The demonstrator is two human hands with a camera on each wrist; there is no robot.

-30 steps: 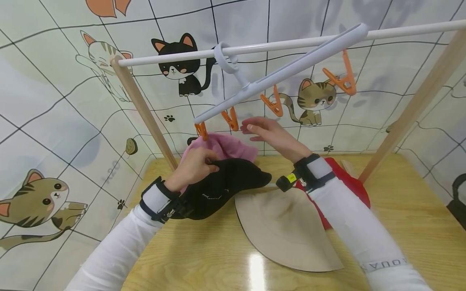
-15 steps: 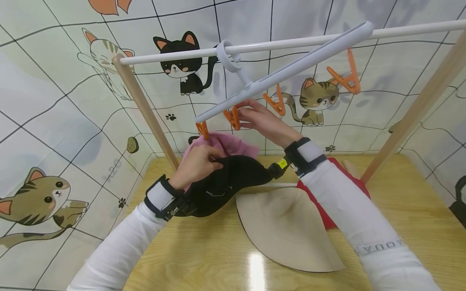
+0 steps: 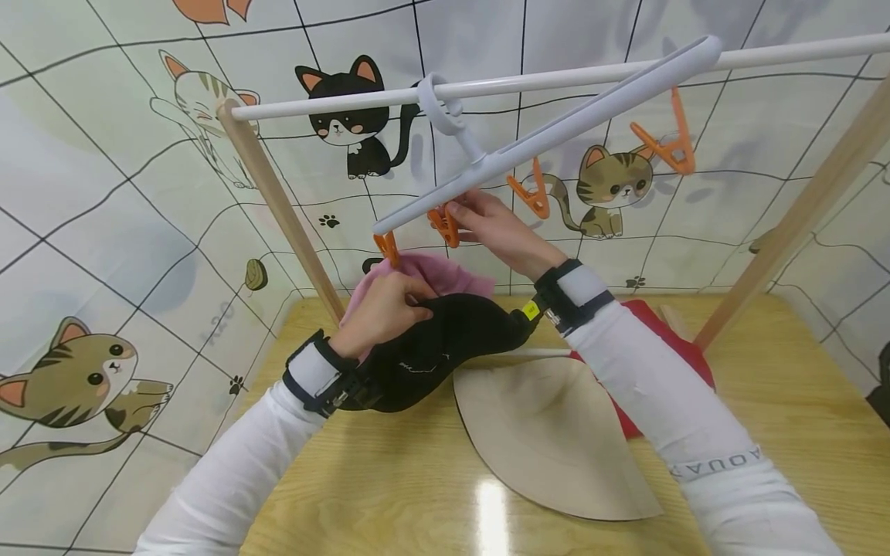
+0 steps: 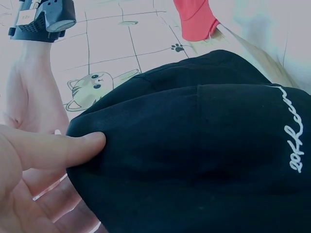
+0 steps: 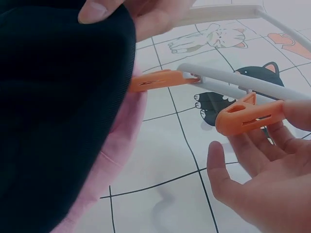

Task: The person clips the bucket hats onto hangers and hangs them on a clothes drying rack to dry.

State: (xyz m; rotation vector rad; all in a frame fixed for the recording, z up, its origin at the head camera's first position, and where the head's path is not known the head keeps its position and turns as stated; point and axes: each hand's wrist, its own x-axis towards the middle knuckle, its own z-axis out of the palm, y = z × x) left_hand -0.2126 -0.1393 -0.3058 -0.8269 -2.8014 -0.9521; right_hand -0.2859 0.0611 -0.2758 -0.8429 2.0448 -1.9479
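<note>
My left hand (image 3: 381,315) pinches the edge of a black hat (image 3: 434,347), thumb on the near side of the fabric in the left wrist view. White script is stitched on the hat (image 4: 184,141). My right hand (image 3: 504,235) grips an orange clip (image 3: 443,226) that hangs from a pale lavender hanger (image 3: 549,139). Thumb and fingers pinch this clip (image 5: 248,119) in the right wrist view. The black hat is below and left of it, apart from it. Another orange clip (image 3: 387,249) at the hanger's left end holds a pink cloth item (image 3: 445,272), partly hidden behind the black hat.
The hanger's ring loops around a white rod (image 3: 334,104) on wooden posts (image 3: 267,201). Further right hang two more orange clips (image 3: 531,193). A beige hat (image 3: 549,440) lies on the wooden table (image 3: 361,486), with a red item (image 3: 667,340) behind my right forearm.
My right hand has moved left and up to the second clip and taken hold of it. The left hand, still pinching the black hat, has shifted slightly right and up.
</note>
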